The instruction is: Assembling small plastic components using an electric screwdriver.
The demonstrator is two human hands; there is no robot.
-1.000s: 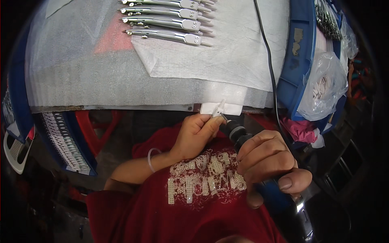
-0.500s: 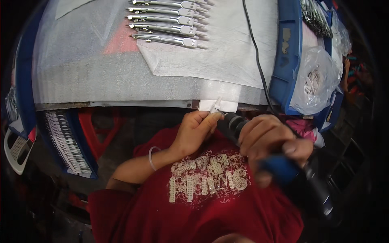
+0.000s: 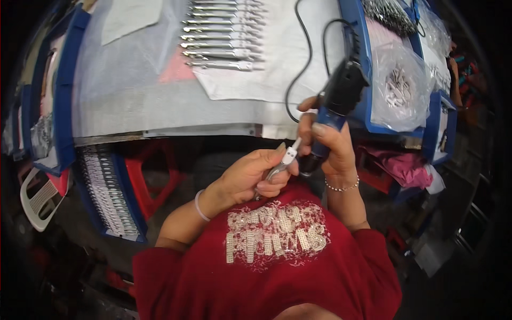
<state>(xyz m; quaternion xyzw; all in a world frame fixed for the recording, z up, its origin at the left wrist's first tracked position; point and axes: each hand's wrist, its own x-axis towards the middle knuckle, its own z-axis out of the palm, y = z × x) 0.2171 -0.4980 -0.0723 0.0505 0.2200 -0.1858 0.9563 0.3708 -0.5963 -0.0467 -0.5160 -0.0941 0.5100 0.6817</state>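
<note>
Metal clip [image 3: 282, 164] slants up-right toward rotary tool [image 3: 332, 114].

Both forearms rise from the lower edge — left hand [image 3: 255, 175] curled, fingers pinched; right hand [image 3: 324, 143] fisted just beside it, wrist upright.

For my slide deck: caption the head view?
Left hand holds a metal clip against a blue-black rotary tool gripped by right hand.

Red short-sleeved top with sequinned front, a bracelet on each wrist.
</note>
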